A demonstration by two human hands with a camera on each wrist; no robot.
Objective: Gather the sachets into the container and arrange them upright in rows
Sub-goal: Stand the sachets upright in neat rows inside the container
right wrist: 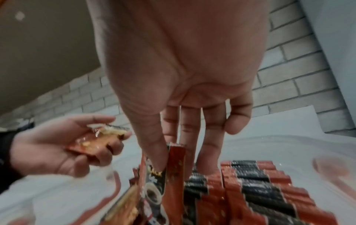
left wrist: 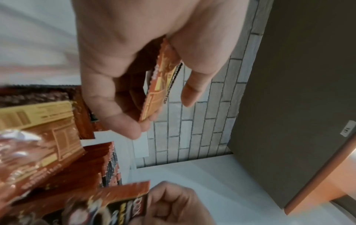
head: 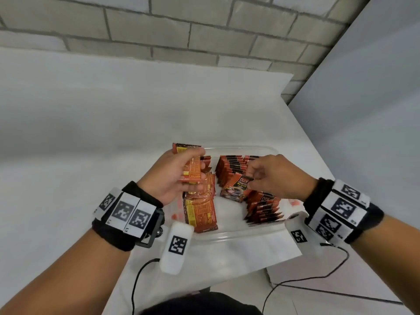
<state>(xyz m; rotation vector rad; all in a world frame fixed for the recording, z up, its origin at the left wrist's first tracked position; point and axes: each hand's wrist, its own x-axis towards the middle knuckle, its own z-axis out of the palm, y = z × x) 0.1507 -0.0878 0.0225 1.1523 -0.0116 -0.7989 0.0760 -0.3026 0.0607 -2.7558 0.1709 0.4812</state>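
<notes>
Grey brick wall (head: 159, 23) behind white table (head: 91, 114); pale panel (head: 375, 98) right.

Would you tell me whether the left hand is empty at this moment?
No, the left hand grips a small stack of orange sachets above the container.

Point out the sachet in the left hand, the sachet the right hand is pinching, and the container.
Left hand's sachet (head: 192, 170): head view, on its printed orange back.
Right hand's sachet (head: 236, 188): head view, on its dark front.
Container (head: 241, 231): head view, on its clear near rim.
</notes>
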